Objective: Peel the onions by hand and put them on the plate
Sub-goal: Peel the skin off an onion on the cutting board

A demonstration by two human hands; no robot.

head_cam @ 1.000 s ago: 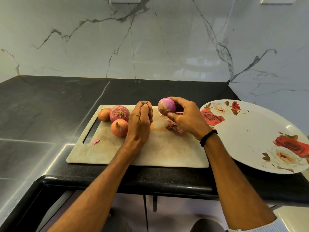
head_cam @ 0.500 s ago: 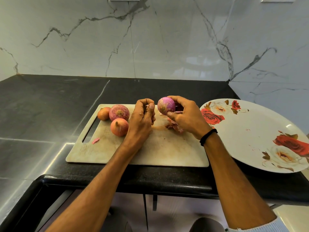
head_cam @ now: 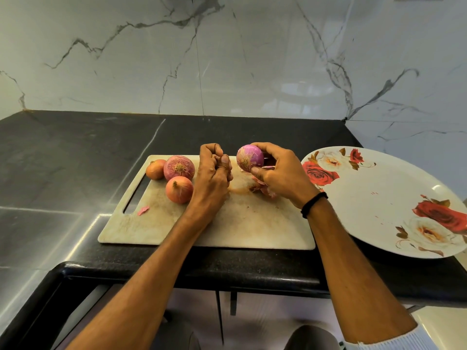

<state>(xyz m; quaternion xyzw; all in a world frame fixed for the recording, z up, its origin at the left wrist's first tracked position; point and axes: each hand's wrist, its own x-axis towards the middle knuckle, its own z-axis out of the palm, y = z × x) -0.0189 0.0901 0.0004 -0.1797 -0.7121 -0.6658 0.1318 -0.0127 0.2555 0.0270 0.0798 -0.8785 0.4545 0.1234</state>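
Right hand [head_cam: 283, 173] grips the half-peeled purple onion [head_cam: 250, 157], raised over the pale rectangular cutting board [head_cam: 252, 223] on the black desk [head_cam: 75, 160]. Left hand [head_cam: 214, 173] is curled into a fist just beside it. Three unpeeled onions [head_cam: 179, 168] sit at the board's left. The white rose-print plate [head_cam: 379, 198] is on the right.

A partly peeled onion [head_cam: 250, 157], glossy purple-pink with its dry root tuft facing the camera, is held above the cutting board [head_cam: 240, 223] in the fingers of the right hand [head_cam: 283, 175]. Three unpeeled onions [head_cam: 179, 189] sit clustered at the board's far left corner: a small tan one, a larger reddish one showing its roots, and an orange one nearest. The plate [head_cam: 374, 198], white and printed with red and white roses, lies on the dark counter [head_cam: 75, 152] just right of the board.
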